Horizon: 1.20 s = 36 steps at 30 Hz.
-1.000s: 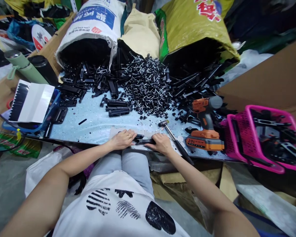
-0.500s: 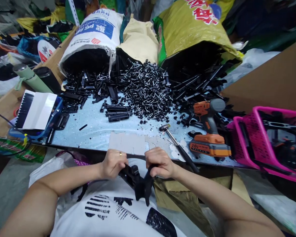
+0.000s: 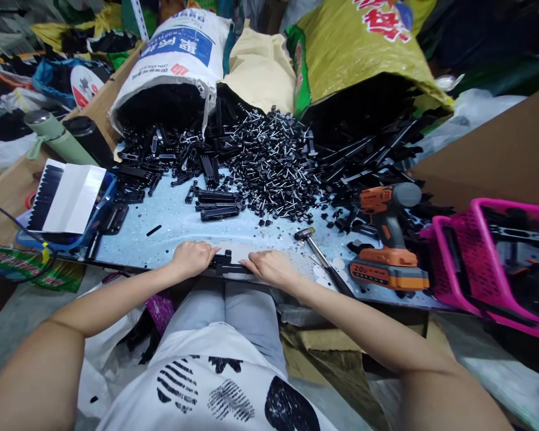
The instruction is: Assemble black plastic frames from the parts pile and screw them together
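Between my hands, at the front edge of the blue table (image 3: 130, 239), is a black plastic folding part (image 3: 228, 263) with a small knob sticking up near its middle. My left hand (image 3: 195, 258) is closed on its left end. My right hand (image 3: 269, 266) grips the right end, thumb along the near side. The exact kind of the part cannot be made out. A hammer (image 3: 321, 254) with a black handle lies to the right of my right hand. Beyond my hands, a few long black plastic pieces (image 3: 218, 205) lie stacked.
An orange cordless drill (image 3: 386, 239) stands right of the hammer, with a pink basket (image 3: 489, 257) of black parts beyond it. A heap of black-headed screws (image 3: 273, 164) spreads before open sacks (image 3: 359, 54). At left are a blue tray (image 3: 103, 206) and a green bottle (image 3: 58, 137).
Half a second ago both hands held the part, folded and angled down, over my lap. Now it is back at the table edge, stretched out straighter between my hands.
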### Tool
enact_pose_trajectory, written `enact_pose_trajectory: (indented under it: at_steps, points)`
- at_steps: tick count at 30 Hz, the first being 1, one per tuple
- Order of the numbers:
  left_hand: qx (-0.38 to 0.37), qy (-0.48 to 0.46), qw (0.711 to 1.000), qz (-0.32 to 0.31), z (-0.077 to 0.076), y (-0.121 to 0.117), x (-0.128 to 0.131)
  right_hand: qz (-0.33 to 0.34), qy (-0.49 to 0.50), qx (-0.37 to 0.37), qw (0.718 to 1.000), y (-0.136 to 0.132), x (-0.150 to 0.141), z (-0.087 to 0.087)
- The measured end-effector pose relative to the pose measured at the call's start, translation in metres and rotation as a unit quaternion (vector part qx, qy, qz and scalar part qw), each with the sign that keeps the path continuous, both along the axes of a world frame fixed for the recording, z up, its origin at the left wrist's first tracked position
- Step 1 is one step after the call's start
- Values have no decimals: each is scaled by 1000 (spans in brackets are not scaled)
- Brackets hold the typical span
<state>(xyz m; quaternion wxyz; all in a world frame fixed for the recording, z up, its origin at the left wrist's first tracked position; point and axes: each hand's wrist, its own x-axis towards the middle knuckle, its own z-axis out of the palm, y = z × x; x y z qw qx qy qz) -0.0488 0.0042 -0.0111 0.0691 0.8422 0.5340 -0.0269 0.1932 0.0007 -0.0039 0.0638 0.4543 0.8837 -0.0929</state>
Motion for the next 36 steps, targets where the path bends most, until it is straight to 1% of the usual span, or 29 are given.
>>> enact_pose_trajectory:
  at_steps: [2,3,4,6,8,10,12,15,19,22,24,26,28,29,31,32,33,35,36]
  points:
    - [-20,-9,998,-53,1,0,-2,34,-5,-6,999,0,1,6]
    - [-26,-13,997,-67,3,-2,-3,48,-2,-8,999,-1,1,10]
    - [-27,-11,998,-64,6,-4,-4,59,-1,-11,998,-2,1,12]
    - [-18,6,1000,-21,11,-5,-3,60,-10,-14,998,-2,-1,16]
    - [-16,29,999,25,15,-3,1,32,-34,-12,999,-1,-6,17]
    - [-25,42,998,46,17,3,7,1,-43,6,999,1,-14,17]
    - [-33,40,997,49,17,7,13,9,-18,52,998,3,-22,15]
    - [-28,30,998,44,16,9,19,80,23,116,990,9,-28,13]
    - [-29,20,999,15,12,6,23,170,34,106,979,21,-25,13]
    - [-36,10,999,8,10,5,24,216,48,100,970,30,-22,12]
    - [-38,11,999,13,10,4,26,222,57,103,968,32,-22,9]
    - [-36,15,999,20,11,4,26,215,72,106,968,32,-20,8]
    - [-22,8,999,26,12,6,23,192,81,106,972,30,-13,8]
    - [-11,1,1000,24,13,7,21,170,76,105,977,28,-6,9]
    - [12,-17,1000,-3,14,8,12,119,53,98,987,22,10,13]
    - [20,-28,999,-29,15,7,7,103,48,93,989,18,19,16]
    - [26,-46,997,-64,17,4,3,101,57,87,989,13,27,20]
    - [33,-118,980,-156,21,-6,-4,144,127,73,979,0,38,28]
    - [38,-174,962,-205,23,-13,-6,175,182,67,965,-8,39,33]
